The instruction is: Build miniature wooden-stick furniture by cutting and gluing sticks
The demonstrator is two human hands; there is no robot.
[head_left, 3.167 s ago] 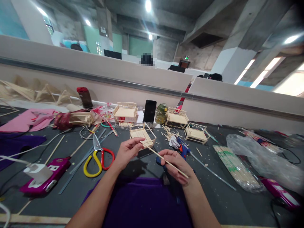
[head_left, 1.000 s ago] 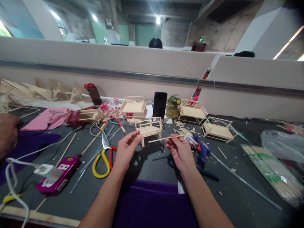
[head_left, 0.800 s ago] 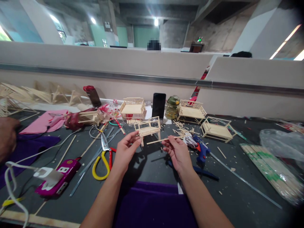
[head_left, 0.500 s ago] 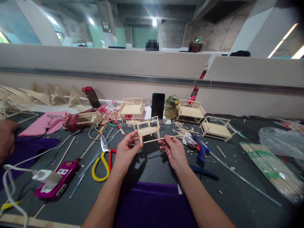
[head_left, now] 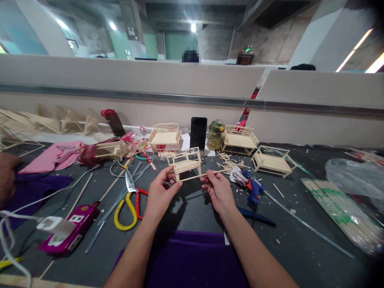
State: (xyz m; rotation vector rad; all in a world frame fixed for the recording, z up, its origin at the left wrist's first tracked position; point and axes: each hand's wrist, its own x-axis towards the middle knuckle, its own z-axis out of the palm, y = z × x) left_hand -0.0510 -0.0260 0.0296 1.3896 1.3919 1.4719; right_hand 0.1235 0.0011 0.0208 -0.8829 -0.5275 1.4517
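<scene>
Between finger and thumb, my left hand (head_left: 163, 190) grips the near left corner of a small wooden stick frame (head_left: 187, 164), shaped like a miniature bench and held above the table. My right hand (head_left: 218, 190) pinches a thin wooden stick (head_left: 195, 176), which runs along the frame's lower front edge and sticks out past my fingers to the right. Whether the stick touches the frame's legs I cannot tell. Just right of my right hand lies a blue glue gun (head_left: 254, 189). Scissors (head_left: 131, 200) with yellow and red handles rest left of my left hand.
More miniature benches (head_left: 165, 137) stand behind, with a phone (head_left: 198, 133) and a green-lidded bottle (head_left: 216, 135) among them. Loose stick pieces (head_left: 229, 163) lie near the glue gun. A purple power strip (head_left: 70, 230) sits left, bagged sticks (head_left: 342, 212) right. Another person's hand (head_left: 9, 176) shows at far left.
Both hands keep their grip on the frame and the stick, with hardly any motion. The whole view has shifted slightly; the other person's hand at far left has moved a little.
</scene>
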